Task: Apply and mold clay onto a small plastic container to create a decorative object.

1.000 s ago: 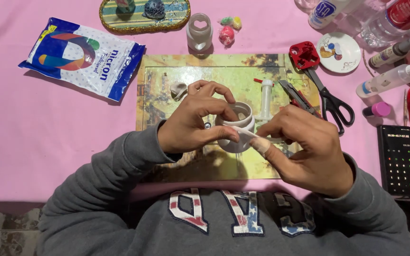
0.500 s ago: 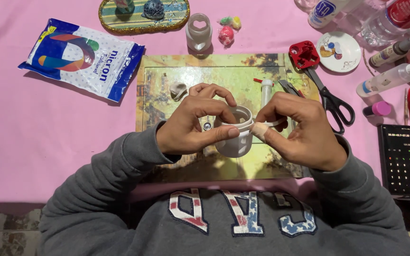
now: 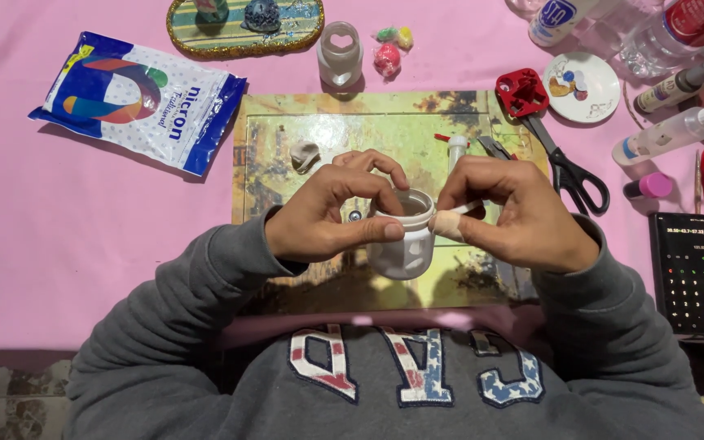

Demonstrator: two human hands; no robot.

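Left hand (image 3: 327,216) curled around one small white clay jar (image 3: 402,243) above the yellowed work board (image 3: 287,130), right hand (image 3: 515,213) pinching one thin white stick (image 3: 468,208) at its rim, one pair of black-handled scissors (image 3: 568,167) nearby.

Left hand (image 3: 327,216) gripping white clay jar (image 3: 402,244), right hand (image 3: 515,216) pinching thin white tool (image 3: 468,209), mat (image 3: 303,130) beneath

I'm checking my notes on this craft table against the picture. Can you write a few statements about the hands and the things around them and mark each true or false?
1. The left hand grips the small white jar. True.
2. The right hand holds the scissors. False: they lie on the pink cloth, untouched.
3. The blue and white bag lies left of the mat. True.
4. The calculator sits on the mat. False: it lies off it, at the right.
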